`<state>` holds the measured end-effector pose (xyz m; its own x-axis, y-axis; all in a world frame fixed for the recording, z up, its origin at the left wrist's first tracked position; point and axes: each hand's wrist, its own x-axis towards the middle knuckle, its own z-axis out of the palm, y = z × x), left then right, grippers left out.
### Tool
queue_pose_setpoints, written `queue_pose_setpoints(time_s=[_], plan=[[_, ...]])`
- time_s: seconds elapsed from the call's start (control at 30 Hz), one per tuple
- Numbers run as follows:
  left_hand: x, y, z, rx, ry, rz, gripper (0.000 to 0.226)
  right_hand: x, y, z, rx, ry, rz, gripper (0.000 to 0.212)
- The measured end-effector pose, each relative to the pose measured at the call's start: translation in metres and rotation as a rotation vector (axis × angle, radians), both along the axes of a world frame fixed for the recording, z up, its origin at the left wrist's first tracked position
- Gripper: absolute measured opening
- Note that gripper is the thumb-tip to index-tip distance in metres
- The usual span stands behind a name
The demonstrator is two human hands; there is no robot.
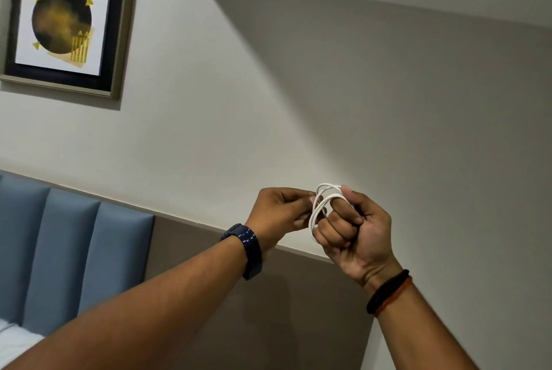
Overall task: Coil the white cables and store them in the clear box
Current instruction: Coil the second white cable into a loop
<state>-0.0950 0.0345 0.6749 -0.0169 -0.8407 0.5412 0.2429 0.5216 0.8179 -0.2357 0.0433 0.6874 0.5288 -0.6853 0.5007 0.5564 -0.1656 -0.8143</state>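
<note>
A white cable (pixel 321 204) is wound into a small coil of a few loops, held up in the air in front of the wall. My right hand (pixel 355 229) grips the coil in a fist, with the loops passing round its fingers and the thumb on top. My left hand (pixel 283 211), with a dark watch on its wrist, pinches the left side of the coil between thumb and fingertips. The clear box is not in view.
A framed picture (pixel 64 22) hangs on the grey wall at the upper left. A blue padded headboard (pixel 68 253) and a corner of white bedding (pixel 18 339) lie at the lower left. A brown wall panel (pixel 298 310) runs below my hands.
</note>
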Motion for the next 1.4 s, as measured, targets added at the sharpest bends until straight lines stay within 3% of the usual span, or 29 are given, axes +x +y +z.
queue_pose_setpoints(time_s=[0.1,0.17,0.23,0.47,0.63,0.8,1.03,1.2,1.4], plan=[[0.004,0.001,0.001,0.026,0.044,-0.156,0.011,-0.003,-0.002,-0.001,0.008,-0.010,-0.032,0.044],[0.005,0.000,-0.001,-0.010,-0.004,-0.183,0.023,-0.005,-0.002,-0.001,0.013,-0.016,-0.044,0.044],[0.006,-0.001,-0.002,-0.023,-0.057,-0.141,0.030,-0.007,-0.003,-0.002,0.019,-0.011,-0.070,0.045],[0.005,-0.002,0.001,-0.094,-0.152,-0.022,0.018,-0.009,-0.005,-0.006,0.006,0.009,-0.114,0.045],[0.007,-0.002,0.004,-0.106,-0.198,-0.006,0.044,-0.012,-0.007,-0.007,0.016,0.071,-0.200,0.048],[0.003,-0.007,0.001,-0.105,-0.284,0.093,0.037,-0.015,-0.007,-0.006,-0.024,0.186,-0.282,0.044],[0.002,-0.007,0.002,0.096,-0.196,-0.069,0.026,-0.017,-0.009,-0.007,-0.104,0.378,-0.564,0.041],[-0.003,-0.003,0.003,0.179,-0.109,-0.173,0.026,-0.014,-0.012,-0.011,-0.152,0.387,-0.639,0.042],[-0.002,-0.004,0.003,0.121,-0.255,-0.012,0.042,-0.012,-0.015,-0.013,-0.205,0.426,-0.684,0.044]])
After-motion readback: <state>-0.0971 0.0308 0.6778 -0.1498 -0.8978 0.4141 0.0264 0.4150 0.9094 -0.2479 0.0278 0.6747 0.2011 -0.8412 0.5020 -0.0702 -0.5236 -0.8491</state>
